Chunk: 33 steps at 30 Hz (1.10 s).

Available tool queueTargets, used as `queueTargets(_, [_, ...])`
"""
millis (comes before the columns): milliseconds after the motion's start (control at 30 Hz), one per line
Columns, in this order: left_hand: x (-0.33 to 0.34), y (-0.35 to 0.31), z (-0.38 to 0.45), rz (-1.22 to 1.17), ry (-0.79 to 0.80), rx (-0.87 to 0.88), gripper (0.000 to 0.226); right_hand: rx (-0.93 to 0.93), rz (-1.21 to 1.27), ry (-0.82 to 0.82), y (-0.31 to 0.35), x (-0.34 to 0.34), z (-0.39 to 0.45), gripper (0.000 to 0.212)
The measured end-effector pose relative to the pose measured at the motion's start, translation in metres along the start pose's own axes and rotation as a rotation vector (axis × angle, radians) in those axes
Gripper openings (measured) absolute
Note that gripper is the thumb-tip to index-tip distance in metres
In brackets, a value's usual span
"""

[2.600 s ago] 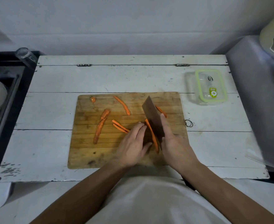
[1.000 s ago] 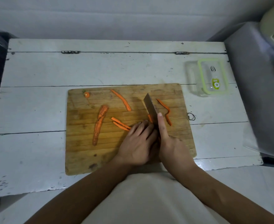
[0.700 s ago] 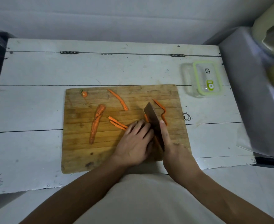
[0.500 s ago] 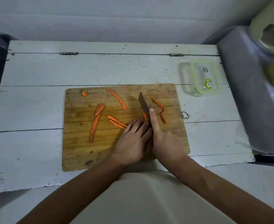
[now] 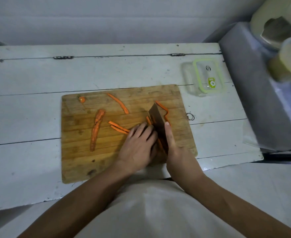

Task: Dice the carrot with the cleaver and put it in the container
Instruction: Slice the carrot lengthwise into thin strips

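On the cutting board [image 5: 76,162] at the bench's [image 5: 29,79] middle, toward its left edge, we note a long carrot piece [image 5: 96,129] uncut, with loose strips [image 5: 118,103] beside it. The left hand [image 5: 138,145] presses a carrot strip [image 5: 148,120] flat, fingers [image 5: 136,130] extended. The right hand [image 5: 177,152] grips the cleaver [image 5: 156,117], forefinger laid along the blade. We judge lengthwise slitting underway; fingertips should curl back from the edge. The container [image 5: 208,77] stands near the bench's far right corner, well apart, holding no carrot.
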<state>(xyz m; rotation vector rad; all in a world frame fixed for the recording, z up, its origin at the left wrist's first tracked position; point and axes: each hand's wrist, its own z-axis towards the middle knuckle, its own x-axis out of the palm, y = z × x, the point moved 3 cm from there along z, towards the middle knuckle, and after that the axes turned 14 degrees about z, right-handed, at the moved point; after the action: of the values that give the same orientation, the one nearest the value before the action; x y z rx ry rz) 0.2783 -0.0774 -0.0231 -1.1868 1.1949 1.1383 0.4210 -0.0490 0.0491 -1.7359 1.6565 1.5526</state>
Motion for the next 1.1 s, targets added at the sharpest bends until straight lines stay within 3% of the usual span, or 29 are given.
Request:
queueTargets(133, [0.001,0.002,0.001,0.01,-0.014,-0.004,0.044,0.017,0.003,-0.008,-0.002,0.002,-0.013,0.113])
queueTargets(333, [0.002,0.0,-0.001,0.01,-0.055,0.0,0.042,0.018,0.116,-0.075,-0.019,-0.017,0.014,0.096])
queueTargets(433, [0.002,0.0,-0.002,0.004,-0.099,-0.005,0.039,0.052,0.178,-0.009,-0.037,-0.028,0.013,0.098])
queueTargets(600, [0.001,0.001,-0.005,-0.079,-0.158,-0.013,0.039,-0.005,0.615,0.111,-0.057,-0.059,0.016,0.088])
queueTargets(700, [-0.011,0.006,-0.008,-0.277,-0.236,-0.175,0.039,-0.043,0.843,0.104,-0.066,-0.08,0.024,0.083])
queueTargets(767, [-0.02,0.01,0.0,-0.283,-0.239,-0.183,0.044,-0.028,0.977,0.096,-0.078,-0.092,0.036,0.076])
queueTargets(833, [-0.029,0.011,0.019,-0.13,-0.178,0.026,0.053,0.019,1.086,0.093,-0.09,-0.098,0.049,0.071])
queueTargets(967, [-0.041,0.002,0.05,0.294,0.017,0.68,0.053,0.065,1.195,0.05,-0.102,-0.106,0.064,0.068])
queueTargets(1033, [-0.043,-0.004,0.056,0.435,0.0,0.841,0.044,0.046,1.182,0.055,-0.104,-0.109,0.067,0.068])
queueTargets(1100, [-0.044,-0.009,0.055,0.466,-0.03,0.852,0.03,0.022,1.161,0.069,-0.104,-0.11,0.069,0.069])
